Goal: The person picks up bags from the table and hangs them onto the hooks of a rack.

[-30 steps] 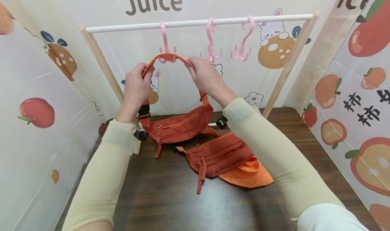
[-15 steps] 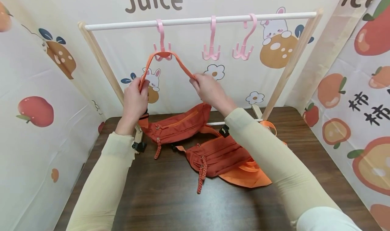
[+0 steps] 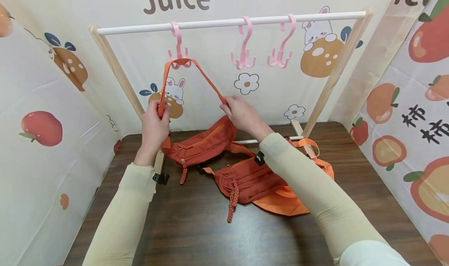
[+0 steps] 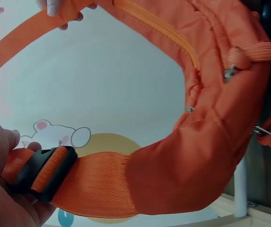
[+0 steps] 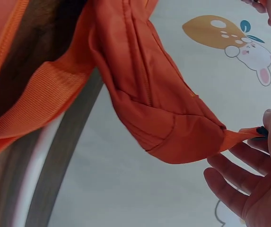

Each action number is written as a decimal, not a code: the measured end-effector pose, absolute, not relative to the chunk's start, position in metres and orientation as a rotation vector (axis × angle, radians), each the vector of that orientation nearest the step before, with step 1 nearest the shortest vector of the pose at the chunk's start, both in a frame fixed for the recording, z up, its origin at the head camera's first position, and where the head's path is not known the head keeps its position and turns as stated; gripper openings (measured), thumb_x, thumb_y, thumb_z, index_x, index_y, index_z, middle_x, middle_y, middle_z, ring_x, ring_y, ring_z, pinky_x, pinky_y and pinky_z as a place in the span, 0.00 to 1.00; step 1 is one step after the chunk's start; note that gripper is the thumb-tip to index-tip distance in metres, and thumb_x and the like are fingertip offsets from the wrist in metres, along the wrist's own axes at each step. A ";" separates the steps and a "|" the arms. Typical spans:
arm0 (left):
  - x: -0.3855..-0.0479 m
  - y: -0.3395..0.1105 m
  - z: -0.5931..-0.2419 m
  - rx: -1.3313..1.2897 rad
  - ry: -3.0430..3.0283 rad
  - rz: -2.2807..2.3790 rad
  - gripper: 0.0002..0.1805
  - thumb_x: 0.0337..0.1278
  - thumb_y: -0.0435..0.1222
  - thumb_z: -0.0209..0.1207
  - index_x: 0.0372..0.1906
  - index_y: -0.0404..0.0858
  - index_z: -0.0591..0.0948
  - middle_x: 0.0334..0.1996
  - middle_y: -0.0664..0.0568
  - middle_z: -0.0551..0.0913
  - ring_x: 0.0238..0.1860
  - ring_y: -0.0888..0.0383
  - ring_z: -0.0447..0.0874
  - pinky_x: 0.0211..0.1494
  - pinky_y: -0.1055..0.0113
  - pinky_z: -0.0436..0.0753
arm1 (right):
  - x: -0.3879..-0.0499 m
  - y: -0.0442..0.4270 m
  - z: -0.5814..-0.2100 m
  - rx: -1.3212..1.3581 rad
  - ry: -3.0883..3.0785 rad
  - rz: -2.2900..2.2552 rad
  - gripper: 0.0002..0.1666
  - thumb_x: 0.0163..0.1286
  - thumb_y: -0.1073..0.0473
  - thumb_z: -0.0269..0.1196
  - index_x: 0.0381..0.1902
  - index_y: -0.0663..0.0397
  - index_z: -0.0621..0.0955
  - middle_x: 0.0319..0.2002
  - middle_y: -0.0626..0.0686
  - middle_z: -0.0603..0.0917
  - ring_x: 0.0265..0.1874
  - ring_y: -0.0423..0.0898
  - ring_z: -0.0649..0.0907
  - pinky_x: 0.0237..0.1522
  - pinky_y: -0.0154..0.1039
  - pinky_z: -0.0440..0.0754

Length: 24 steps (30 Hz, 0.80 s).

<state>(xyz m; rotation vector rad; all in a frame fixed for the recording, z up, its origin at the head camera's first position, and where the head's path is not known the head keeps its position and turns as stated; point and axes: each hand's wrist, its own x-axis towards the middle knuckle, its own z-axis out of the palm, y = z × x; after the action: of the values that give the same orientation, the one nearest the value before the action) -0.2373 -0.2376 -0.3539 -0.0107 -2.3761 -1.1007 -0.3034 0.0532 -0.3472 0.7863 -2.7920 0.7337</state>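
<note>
A rust-red waist bag (image 3: 207,139) hangs by its orange strap (image 3: 181,61), which loops over the prongs of the leftmost pink hook (image 3: 178,43). My left hand (image 3: 154,125) holds the strap's left side, its fingers around the webbing beside a black buckle (image 4: 29,172) in the left wrist view. On the other side, my right hand (image 3: 243,114) pinches the strap between thumb and fingers. In the right wrist view, the bag's tapered end (image 5: 187,137) leads to that hand; a small black piece there is partly hidden. The bag's lower edge sits close to the table.
A second rust-red waist bag (image 3: 250,180) lies on the dark wooden table (image 3: 196,227), with orange fabric (image 3: 284,205) behind and beside it, partly under my right arm. Two more pink hooks (image 3: 243,57) hang on the white rail (image 3: 210,24) between wooden posts (image 3: 336,71).
Both hands have slid down and away from the hook along the strap, which now makes a taller arch. The hook has shifted left on the rail.
</note>
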 end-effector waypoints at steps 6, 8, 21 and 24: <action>-0.230 -0.236 -0.364 0.017 -2.380 -1.102 0.23 0.78 0.42 0.61 0.67 0.34 0.73 0.48 0.39 0.84 0.38 0.47 0.80 0.37 0.61 0.78 | -0.301 0.056 -0.356 0.766 -2.832 0.734 0.35 0.85 0.45 0.56 0.80 0.57 0.68 0.66 0.61 0.79 0.62 0.56 0.81 0.63 0.55 0.79; -0.228 -0.236 -0.367 0.016 -2.380 -1.110 0.25 0.77 0.41 0.63 0.68 0.34 0.72 0.51 0.37 0.84 0.41 0.46 0.81 0.42 0.57 0.81 | -0.299 0.057 -0.359 0.755 -2.838 0.733 0.37 0.85 0.44 0.56 0.81 0.57 0.67 0.66 0.61 0.78 0.62 0.56 0.81 0.62 0.55 0.79; -0.223 -0.240 -0.387 0.050 -2.421 -1.077 0.25 0.78 0.43 0.61 0.67 0.31 0.72 0.48 0.34 0.82 0.41 0.40 0.78 0.44 0.50 0.74 | -0.295 0.066 -0.376 0.728 -2.837 0.726 0.36 0.81 0.47 0.63 0.78 0.57 0.69 0.67 0.60 0.78 0.63 0.55 0.80 0.63 0.54 0.79; -0.226 -0.244 -0.389 0.078 -2.429 -1.060 0.25 0.79 0.44 0.59 0.67 0.31 0.71 0.48 0.33 0.82 0.41 0.38 0.79 0.43 0.49 0.72 | -0.295 0.068 -0.380 0.706 -2.861 0.700 0.36 0.81 0.48 0.63 0.79 0.57 0.69 0.70 0.60 0.76 0.66 0.56 0.79 0.65 0.54 0.78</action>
<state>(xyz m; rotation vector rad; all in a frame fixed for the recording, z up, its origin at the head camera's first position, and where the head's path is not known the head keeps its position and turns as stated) -0.2255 -0.2437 -0.3893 0.0780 -2.4293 -1.0599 -0.2949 0.0681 -0.3800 0.7064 -2.8613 0.7002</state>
